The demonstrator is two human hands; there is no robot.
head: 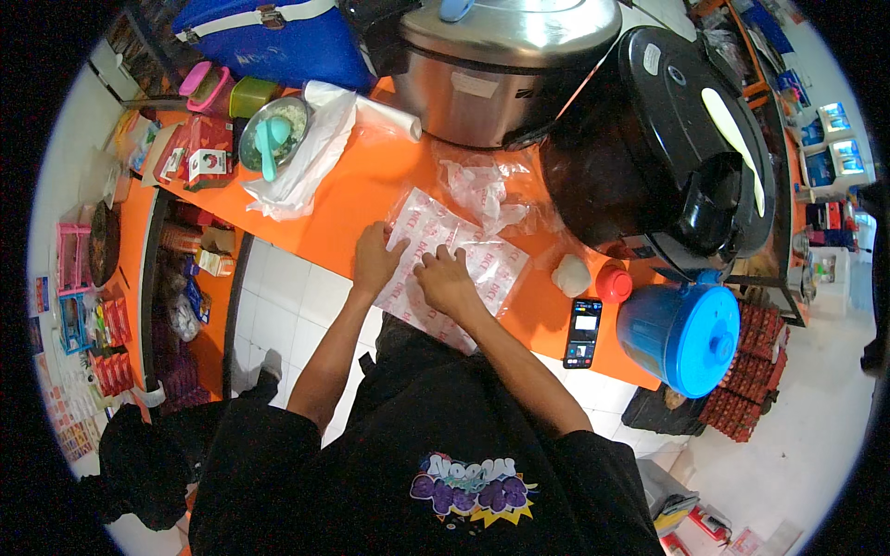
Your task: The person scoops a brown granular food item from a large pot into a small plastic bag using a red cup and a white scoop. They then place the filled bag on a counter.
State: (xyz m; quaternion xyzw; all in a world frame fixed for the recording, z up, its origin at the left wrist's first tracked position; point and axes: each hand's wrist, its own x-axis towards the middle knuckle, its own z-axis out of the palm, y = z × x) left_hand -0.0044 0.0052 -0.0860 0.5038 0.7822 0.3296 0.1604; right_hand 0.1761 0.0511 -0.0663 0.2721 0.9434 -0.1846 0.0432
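A sheet of printed food wrapping paper [497, 267] with clear plastic lies at the front edge of the orange table [313, 240], its lower end reaching over the edge towards my body. My left hand [376, 263] is at the paper's left edge, thumb over the sheet; whether the fingers pinch it is unclear. Fingers apart and bent, my right hand [445, 283] touches the middle of the paper and holds nothing else. Behind the paper lie crumpled clear plastic bags [480, 184]. To the right are a small pale round object [571, 276] and a red container [614, 283].
A steel rice warmer [480, 104] and a black rice cooker [612, 146] stand at the back. A phone [583, 333] and blue lidded tub [678, 340] are at the right. A bowl with a turquoise scoop [268, 149], white plastic [306, 181] and red boxes [201, 149] sit left.
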